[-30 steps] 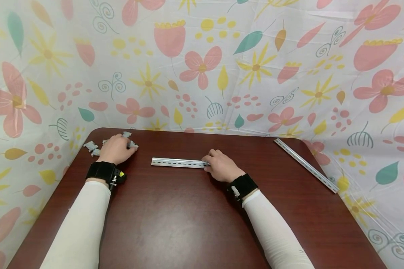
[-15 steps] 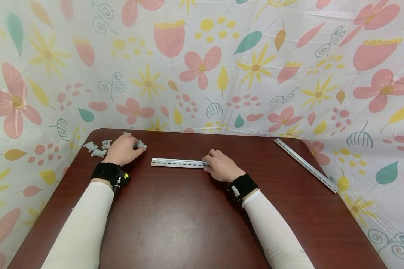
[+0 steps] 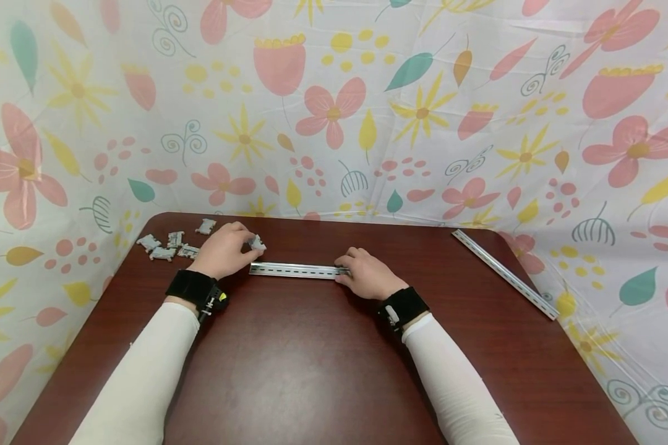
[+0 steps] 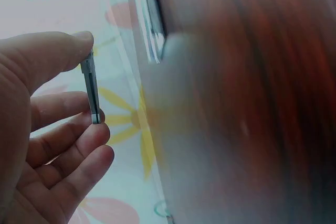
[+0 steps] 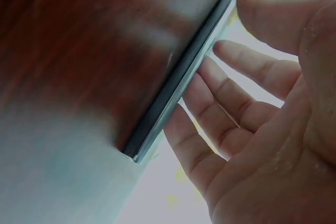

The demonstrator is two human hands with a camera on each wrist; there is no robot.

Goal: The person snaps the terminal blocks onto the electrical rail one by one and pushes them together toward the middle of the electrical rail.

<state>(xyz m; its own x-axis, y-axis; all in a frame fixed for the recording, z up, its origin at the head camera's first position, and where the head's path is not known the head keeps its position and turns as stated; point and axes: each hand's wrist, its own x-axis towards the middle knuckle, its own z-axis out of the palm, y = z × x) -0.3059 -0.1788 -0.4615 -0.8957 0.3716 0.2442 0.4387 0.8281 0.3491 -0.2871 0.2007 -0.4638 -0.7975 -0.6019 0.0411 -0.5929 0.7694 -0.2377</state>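
A short slotted metal DIN rail [image 3: 295,270] lies crosswise on the table, and my right hand [image 3: 370,275] holds its right end, thumb at the near side. In the right wrist view the fingertips line the edge of the rail [image 5: 178,80]. My left hand [image 3: 221,252] pinches a small grey terminal block [image 3: 258,244] just beyond the rail's left end. Seen from the left wrist, that thin terminal block [image 4: 91,90] stands edge-on between thumb and fingertips, with the rail [image 4: 148,19] end close by.
Several more grey terminal blocks [image 3: 162,253] lie at the table's back left corner, one [image 3: 205,226] a little apart. A second slotted rail [image 3: 505,273] lies slanted along the right edge of the brown table [image 3: 289,371]. A flowered cloth [image 3: 334,154] hangs behind.
My left hand has moved right from the group of terminal blocks toward the rail's left end, carrying one block. The right hand and the rail have stayed in place.
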